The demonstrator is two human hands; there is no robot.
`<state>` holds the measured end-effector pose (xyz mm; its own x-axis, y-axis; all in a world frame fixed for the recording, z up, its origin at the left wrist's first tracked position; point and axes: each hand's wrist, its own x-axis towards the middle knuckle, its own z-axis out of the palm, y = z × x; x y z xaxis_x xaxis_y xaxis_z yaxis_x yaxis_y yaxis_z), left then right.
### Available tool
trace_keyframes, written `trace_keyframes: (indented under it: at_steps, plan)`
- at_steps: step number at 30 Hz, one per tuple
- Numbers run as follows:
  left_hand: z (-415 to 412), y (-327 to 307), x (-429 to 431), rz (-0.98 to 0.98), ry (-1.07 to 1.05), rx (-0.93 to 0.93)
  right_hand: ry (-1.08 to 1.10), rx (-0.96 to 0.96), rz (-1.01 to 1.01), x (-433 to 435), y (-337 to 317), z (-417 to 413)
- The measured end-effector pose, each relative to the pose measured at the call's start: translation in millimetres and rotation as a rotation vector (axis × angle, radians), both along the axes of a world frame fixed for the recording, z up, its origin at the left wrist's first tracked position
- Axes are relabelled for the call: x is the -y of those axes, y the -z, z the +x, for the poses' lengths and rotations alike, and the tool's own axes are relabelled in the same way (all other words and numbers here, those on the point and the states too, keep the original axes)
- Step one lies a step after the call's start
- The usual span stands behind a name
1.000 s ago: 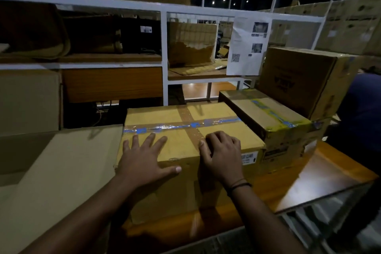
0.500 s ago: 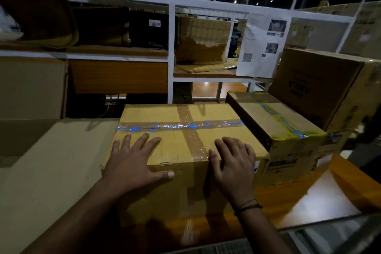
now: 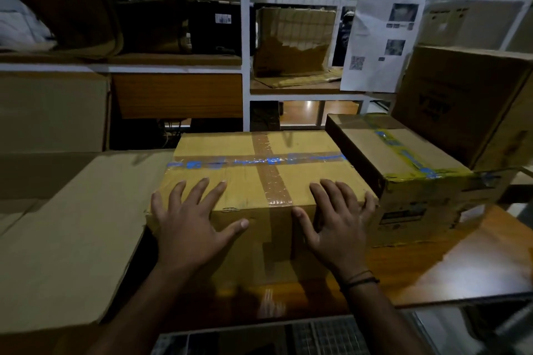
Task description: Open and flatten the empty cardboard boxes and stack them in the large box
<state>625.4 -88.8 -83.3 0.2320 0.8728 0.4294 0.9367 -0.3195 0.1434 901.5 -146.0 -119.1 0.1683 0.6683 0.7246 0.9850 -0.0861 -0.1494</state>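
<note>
At nine o'clock lies a large plain brown cardboard sheet (image 3: 72, 236), broad and flat, just beside the workpiece; whether it is a flap of the large box or a flattened carton cannot be told. Behind it, at ten o'clock, a white metal shelving frame (image 3: 245, 66) holds dark shapes and torn card.

At the centre stands the yellow-brown rectangular cardboard box crossed by brown and blue tape (image 3: 259, 176), sitting on the glossy orange-brown wooden tabletop (image 3: 461, 262). The left hand (image 3: 187, 228) lies over its near left corner, fingers spread wide and flat on the lid, thumb reaching across the front edge. The right hand (image 3: 337, 225) rests on the near right corner, fingers splayed over the top, thumb down the front face, a dark cord bracelet (image 3: 359, 279) at the wrist. Neither hand pinches anything; both press open-palmed.

At two o'clock a second taped cardboard box with yellow and blue tape (image 3: 403, 170) stands touching the first, and a bigger brown printed carton (image 3: 467, 101) rises behind it.

By the look of it, the work is near its start: both taped boxes remain sealed and square, so slitting tape, opening flaps, flattening and stacking are all left.
</note>
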Motion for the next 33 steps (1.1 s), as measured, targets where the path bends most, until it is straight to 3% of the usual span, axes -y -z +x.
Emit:
trace_keyframes:
  at_steps: [11,17,23,26,33]
  plan:
    - [13.3,52.9,14.2,0.198,-0.058,0.219,-0.020,-0.146,-0.023,16.7,17.0,33.2]
    - [20.6,77.1,20.4,0.302,-0.080,0.537,-0.070,-0.226,0.013,27.7,51.1,39.4]
    - [20.4,106.0,32.9,0.182,-0.148,0.727,-0.146,-0.575,-0.173,42.7,88.3,36.4]
    - [12.8,114.6,31.7,0.028,-0.189,0.830,-0.172,-0.609,-0.167,42.0,92.4,35.5]
    - [0.3,78.1,30.4,0.045,-0.127,0.813,-0.134,-0.571,-0.140,25.4,58.9,42.2]
